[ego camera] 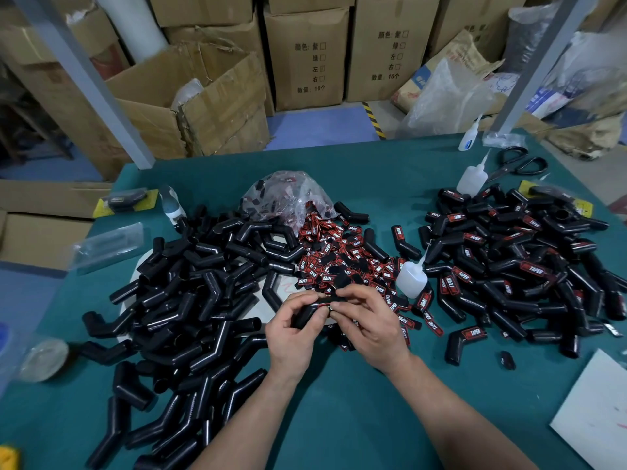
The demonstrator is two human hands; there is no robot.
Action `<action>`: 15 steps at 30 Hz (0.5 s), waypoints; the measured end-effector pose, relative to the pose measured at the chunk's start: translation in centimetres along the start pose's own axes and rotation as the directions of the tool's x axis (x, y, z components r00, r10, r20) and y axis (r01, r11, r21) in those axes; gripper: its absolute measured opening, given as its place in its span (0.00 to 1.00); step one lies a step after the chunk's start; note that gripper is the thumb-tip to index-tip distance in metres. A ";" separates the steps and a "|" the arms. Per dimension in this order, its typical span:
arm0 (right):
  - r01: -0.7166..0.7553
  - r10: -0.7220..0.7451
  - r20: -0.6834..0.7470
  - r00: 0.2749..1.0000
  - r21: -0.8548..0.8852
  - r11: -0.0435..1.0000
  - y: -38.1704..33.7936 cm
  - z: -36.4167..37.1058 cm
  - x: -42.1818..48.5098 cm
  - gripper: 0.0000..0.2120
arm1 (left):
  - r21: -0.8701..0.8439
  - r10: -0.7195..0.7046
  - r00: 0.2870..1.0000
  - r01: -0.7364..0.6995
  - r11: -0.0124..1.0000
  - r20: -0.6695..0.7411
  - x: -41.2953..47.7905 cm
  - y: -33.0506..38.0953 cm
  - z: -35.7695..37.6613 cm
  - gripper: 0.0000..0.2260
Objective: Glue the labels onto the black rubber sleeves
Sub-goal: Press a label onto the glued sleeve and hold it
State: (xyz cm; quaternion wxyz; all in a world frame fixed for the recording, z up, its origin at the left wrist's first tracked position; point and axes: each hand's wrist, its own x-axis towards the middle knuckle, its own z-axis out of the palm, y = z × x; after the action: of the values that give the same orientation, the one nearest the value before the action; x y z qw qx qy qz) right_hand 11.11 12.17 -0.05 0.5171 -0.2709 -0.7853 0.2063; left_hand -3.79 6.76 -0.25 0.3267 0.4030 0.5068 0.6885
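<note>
Both forearms reach in from the near edge of the green worktop (339,418). Left hand (291,330) has its fingers curled round a bent black rubber sleeve (305,315), held over the middle of the worktop. Right hand (371,329) pinches the sleeve's upper end between thumb and fingertips; whether a label sits under them cannot be told. At the near right corner lies a white sheet (597,412). Left of the hands spreads a heap of bare sleeves (190,300). Just beyond the hands lie loose red-and-black labels (339,259) spilling from a clear bag (288,195), with a glue bottle (410,278) standing at their right. Further right lies a heap of labelled sleeves (509,266). Scissors (519,164) lie near the far right corner.
</note>
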 end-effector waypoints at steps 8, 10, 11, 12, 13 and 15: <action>0.005 -0.005 -0.002 1.000 -0.035 0.999 0.0 0.0 0.1 0.10 | -0.007 0.008 1.000 -0.008 1.000 -0.003 0.0 0.3 -0.1 0.08; 0.016 -0.016 0.001 1.000 -0.021 1.000 0.1 0.0 0.1 0.11 | -0.016 -0.005 1.000 0.005 1.000 -0.008 0.1 0.3 -0.1 0.07; 0.021 -0.021 0.004 1.000 -0.015 1.000 0.1 0.1 0.1 0.11 | -0.023 -0.010 1.000 0.010 1.000 -0.004 0.1 0.3 -0.1 0.07; 0.024 -0.024 0.009 1.000 -0.012 1.000 0.1 0.1 0.1 0.11 | -0.035 -0.016 1.000 0.016 0.999 0.002 0.1 0.2 -0.1 0.07; 0.025 -0.025 0.015 1.000 -0.010 1.000 0.2 0.1 0.1 0.11 | -0.053 -0.027 1.000 0.028 0.998 0.008 0.2 0.2 -0.1 0.06; 0.026 -0.026 0.035 0.999 -0.016 1.000 0.2 0.2 0.0 0.09 | -0.112 -0.079 0.997 0.079 0.991 0.007 0.3 0.0 -0.1 0.06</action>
State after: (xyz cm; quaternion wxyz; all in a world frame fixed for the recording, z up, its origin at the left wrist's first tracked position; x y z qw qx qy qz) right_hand 11.01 12.34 -0.22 0.5039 -0.2613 -0.7992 0.1978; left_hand -4.03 6.93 -0.20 0.3765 0.3644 0.4825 0.7019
